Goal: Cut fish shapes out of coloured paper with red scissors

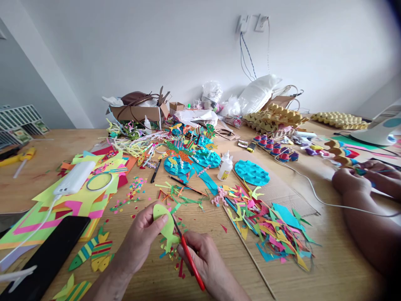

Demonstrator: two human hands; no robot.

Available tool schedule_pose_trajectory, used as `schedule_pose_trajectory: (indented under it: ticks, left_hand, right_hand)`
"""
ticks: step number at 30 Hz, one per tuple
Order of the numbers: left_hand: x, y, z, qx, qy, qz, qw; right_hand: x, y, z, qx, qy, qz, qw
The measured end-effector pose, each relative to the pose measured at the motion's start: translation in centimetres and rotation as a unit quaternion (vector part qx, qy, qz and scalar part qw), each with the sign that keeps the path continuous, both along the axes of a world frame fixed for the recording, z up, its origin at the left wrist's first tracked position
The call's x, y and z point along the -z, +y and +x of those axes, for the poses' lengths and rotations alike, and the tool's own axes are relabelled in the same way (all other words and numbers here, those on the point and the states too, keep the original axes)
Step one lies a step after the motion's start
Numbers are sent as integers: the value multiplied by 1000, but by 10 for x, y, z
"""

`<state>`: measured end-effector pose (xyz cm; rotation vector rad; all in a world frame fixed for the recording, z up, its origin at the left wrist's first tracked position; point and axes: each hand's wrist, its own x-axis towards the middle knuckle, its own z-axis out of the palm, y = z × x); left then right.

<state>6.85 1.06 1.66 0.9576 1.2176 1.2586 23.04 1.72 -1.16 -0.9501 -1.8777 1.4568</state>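
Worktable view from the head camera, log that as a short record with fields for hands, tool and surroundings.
Left hand: holding light-green paper fish
Right hand: gripping red-handled scissors
Scissor blades: beside the fish, near its tail
Left side: striped paper fish
Right side: paper scraps, thin stick
Beyond: white bottles, blue oval piece
Far right: another person's hands

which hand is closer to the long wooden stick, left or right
Right. The right hand, holding red-handled scissors, is just to the left of the stick; the left hand, holding a green paper fish, is farther left.
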Motion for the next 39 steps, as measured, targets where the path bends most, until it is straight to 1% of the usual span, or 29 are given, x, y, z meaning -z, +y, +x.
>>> schedule_pose_trajectory:
  ticks: [4, 8, 14, 19, 33, 39]
  left_hand:
    - [-2, -1, -2, 16, -9, -4, 1000]
    - [-4, -2, -3, 38, -24, -1, 999]
    - [-2, -3, -2, 60, -28, -21, 998]
    - [0, -2, 0, 79, -21, -17, 996]
    - [2, -1, -2, 95, -34, -20, 995]
    - [-1, 0, -3, 95, -31, -33, 994]
  right_hand:
    - [0, 0, 1, -5, -20, 11, 1000]
    - [-4, 0, 3, -11, -49, 16, 999]
    - [-8, 1, 4, -21, -37, -4, 999]
    - [-8, 1, 4, -16, -15, -22, 1000]
    - [-5, 1, 5, -17, -7, -9, 1000]
    - [-5, 2, 6, -13, -29, 14, 999]
